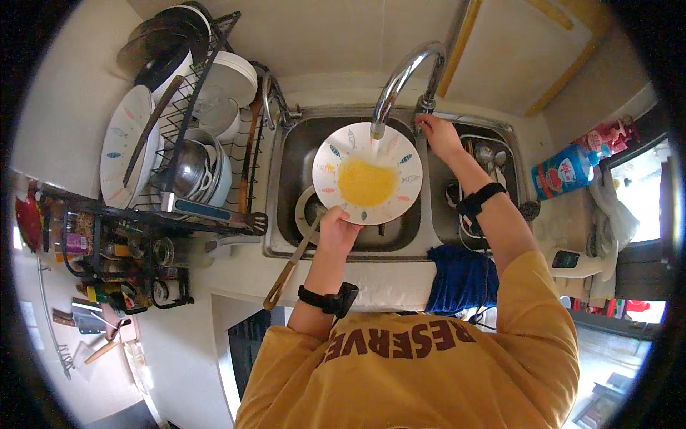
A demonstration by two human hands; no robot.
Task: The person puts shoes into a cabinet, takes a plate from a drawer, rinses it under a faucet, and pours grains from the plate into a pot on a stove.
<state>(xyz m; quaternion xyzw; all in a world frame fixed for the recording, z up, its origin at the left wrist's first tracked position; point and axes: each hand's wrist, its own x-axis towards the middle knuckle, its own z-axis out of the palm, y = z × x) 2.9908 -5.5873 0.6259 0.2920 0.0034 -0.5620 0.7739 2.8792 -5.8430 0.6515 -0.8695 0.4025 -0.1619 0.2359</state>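
Note:
My left hand [338, 233] grips the near rim of a white plate [394, 147] decorated with coloured fish and holds it over the left sink basin. Fine yellow grains [367, 183] and liquid lie in the plate's hollow. Directly above its far side is the spout of a chrome faucet [402, 72], with water running down from it. My right hand [442, 137] reaches to the faucet's base, fingers closed around its handle, which they mostly hide. Below the plate, partly covered, rests a round pan [303, 217] whose long brown handle [284, 279] sticks out over the counter edge.
On the left, a black wire dish rack [185, 128] holds plates, bowls and pots. A tray of utensils [496, 161] sits in the right basin. A blue cloth [463, 279] hangs over the front edge. At right lies a blue detergent bottle [563, 171].

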